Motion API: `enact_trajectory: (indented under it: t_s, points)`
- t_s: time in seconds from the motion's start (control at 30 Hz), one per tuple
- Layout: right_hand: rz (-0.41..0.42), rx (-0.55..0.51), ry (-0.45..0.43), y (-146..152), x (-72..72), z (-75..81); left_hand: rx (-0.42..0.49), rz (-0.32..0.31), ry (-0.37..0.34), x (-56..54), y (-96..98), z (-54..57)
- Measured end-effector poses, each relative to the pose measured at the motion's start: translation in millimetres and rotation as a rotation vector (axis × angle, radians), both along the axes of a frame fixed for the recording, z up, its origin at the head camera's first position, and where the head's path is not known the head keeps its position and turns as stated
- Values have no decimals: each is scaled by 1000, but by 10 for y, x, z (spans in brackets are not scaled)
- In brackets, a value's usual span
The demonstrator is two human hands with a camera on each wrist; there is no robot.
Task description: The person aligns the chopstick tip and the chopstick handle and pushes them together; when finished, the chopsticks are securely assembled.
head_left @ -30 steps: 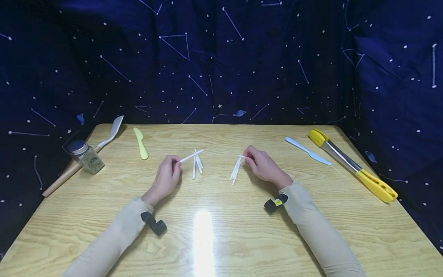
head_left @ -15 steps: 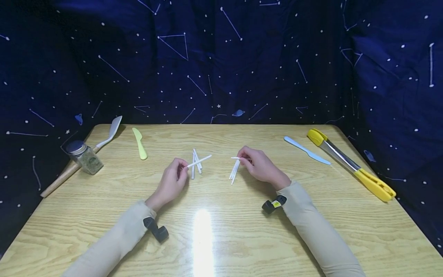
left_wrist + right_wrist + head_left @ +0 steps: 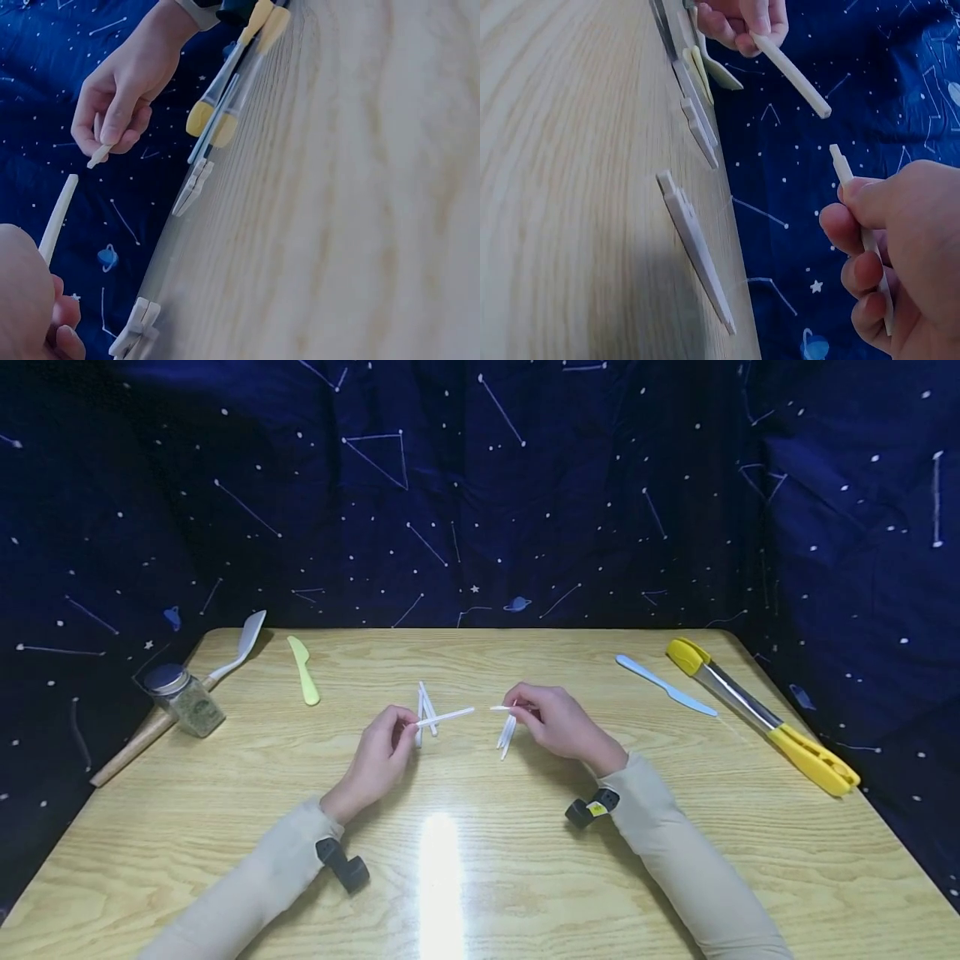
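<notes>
My left hand [image 3: 381,752] pinches one end of a slim white stick [image 3: 450,716] between thumb and fingers; the stick points right. Facing it, my right hand [image 3: 558,718] holds another white stick [image 3: 498,707], whose tip sticks out to the left. In the right wrist view the left stick [image 3: 793,77] has a blunt square end, and the right one [image 3: 841,163] shows a narrower stepped tip. A small gap separates the two ends, both above the table. Several white sticks lie crossed in a left pile [image 3: 427,697] and bunched in a right pile [image 3: 506,737], partly hidden.
At the left, a jar of dried herbs [image 3: 197,707] stands by a wooden-handled spatula [image 3: 138,747], near a pale green knife [image 3: 306,677]. A light blue knife [image 3: 667,687] and yellow-ended tongs [image 3: 750,702] lie right. A starry dark blue cloth [image 3: 480,493] hangs behind the table.
My left hand has moved right with its stick, which now lies flatter and past the left pile. My right hand has shifted slightly left, bringing the two stick ends close together.
</notes>
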State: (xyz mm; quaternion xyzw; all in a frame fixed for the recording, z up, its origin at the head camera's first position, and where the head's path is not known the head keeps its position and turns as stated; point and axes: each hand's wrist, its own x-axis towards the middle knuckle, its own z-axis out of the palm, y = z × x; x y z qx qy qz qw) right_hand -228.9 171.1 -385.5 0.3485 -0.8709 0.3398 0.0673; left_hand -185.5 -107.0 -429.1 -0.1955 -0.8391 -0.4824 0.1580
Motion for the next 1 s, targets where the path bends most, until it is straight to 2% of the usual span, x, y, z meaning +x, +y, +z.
enact_trajectory:
  t_s: [0.23,0.5,0.73,1.0]
  points:
    - [54,-8,-13,-76,46,47,-10,8,49,30,10,8]
    - [45,25,-46,-86,82,55,5,47,100,27,32,-2]
    - [54,17,-27,-71,78,35,13,62,164,9,41,-13]
    - [56,30,-19,-67,60,-5,20,56,166,11,41,-17]
